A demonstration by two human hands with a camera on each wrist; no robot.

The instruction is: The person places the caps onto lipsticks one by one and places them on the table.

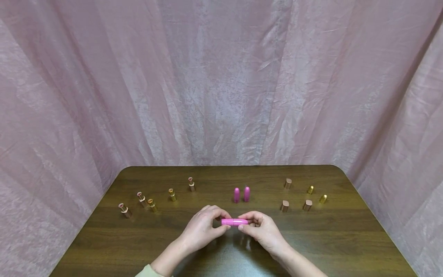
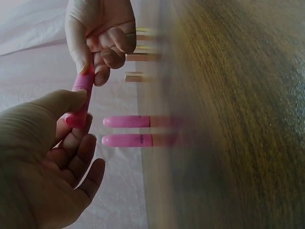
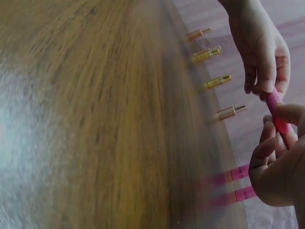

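Observation:
A pink lipstick tube lies level between both hands, raised over the near middle of the table. Its flat base end is pinched between thumb and fingers of my left hand. My right hand pinches the rounded cap end the same way. A seam shows between the two halves, which sit together in line. Just beyond the hands, two closed pink lipsticks stand upright side by side. In the left wrist view, small dark lettering marks one standing lipstick.
On the wooden table, uncapped rose-gold tubes and gold tubes stand at the left. Rose-gold caps and small gold caps stand at the right. A pink curtain hangs behind the far edge.

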